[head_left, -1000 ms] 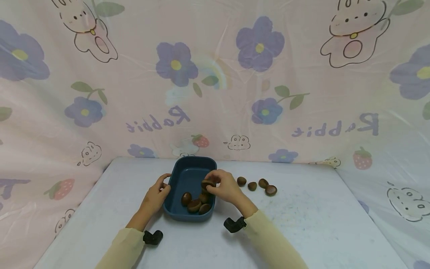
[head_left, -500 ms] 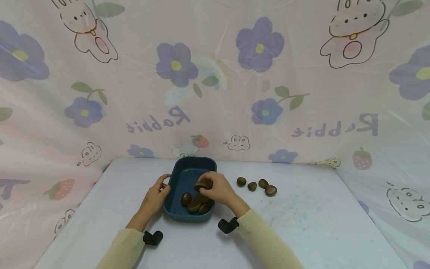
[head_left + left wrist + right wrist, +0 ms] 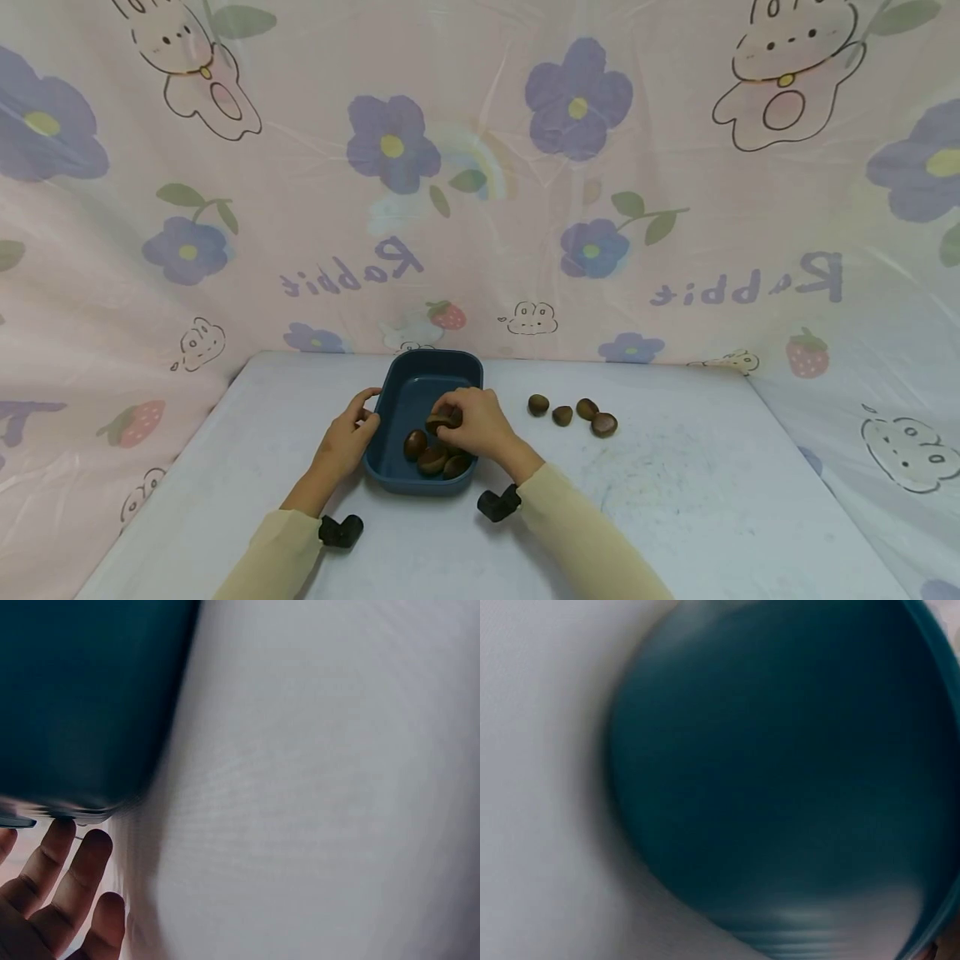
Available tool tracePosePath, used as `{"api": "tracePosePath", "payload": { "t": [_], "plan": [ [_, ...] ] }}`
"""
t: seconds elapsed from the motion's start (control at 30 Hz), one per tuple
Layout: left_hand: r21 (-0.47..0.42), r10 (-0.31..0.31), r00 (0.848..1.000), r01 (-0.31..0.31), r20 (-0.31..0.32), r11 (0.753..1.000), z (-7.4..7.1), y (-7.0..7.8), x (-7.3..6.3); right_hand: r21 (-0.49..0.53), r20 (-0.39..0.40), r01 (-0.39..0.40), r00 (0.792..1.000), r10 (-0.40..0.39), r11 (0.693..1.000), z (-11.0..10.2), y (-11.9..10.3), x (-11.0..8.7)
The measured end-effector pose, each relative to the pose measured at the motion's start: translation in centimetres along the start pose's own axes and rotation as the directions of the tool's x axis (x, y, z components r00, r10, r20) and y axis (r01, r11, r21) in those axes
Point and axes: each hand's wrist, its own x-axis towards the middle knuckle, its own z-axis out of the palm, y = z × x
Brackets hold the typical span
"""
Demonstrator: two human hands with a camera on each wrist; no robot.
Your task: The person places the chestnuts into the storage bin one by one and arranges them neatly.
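A blue rectangular container [image 3: 422,486] stands on the table. Along its left side, the left hand [image 3: 345,439] rests against the outer wall; in the left wrist view its fingers [image 3: 79,889] look fairly straight, with tips at the wall. Over the container's inside, the right hand [image 3: 477,423] pinches a brown chestnut [image 3: 437,423] between thumb and fingers. Several chestnuts [image 3: 432,460] lie in the near end of the container, some partly hidden by that hand. The right wrist view is mostly filled by the container's outer wall [image 3: 780,772].
Several loose chestnuts [image 3: 603,425] lie on the white table [image 3: 697,500] to the right of the container. Behind the table hangs a curtain [image 3: 495,217] printed with flowers and rabbits. Each wrist carries a small black device [image 3: 341,532].
The right hand, pinching the chestnut, has moved left and slightly nearer, from the container's right edge toward its middle. The left hand and the container have stayed in place.
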Motion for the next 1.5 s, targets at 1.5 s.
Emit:
{"api": "tracePosePath", "payload": {
  "t": [1.5],
  "plan": [
    [-0.019, -0.003, 1.000, 0.003, -0.020, 1.000, 0.21, 0.10, -0.01, -0.141, 0.046, 0.012, 0.999, -0.005, 0.990, 0.51, -0.40, -0.17]
  ]
}}
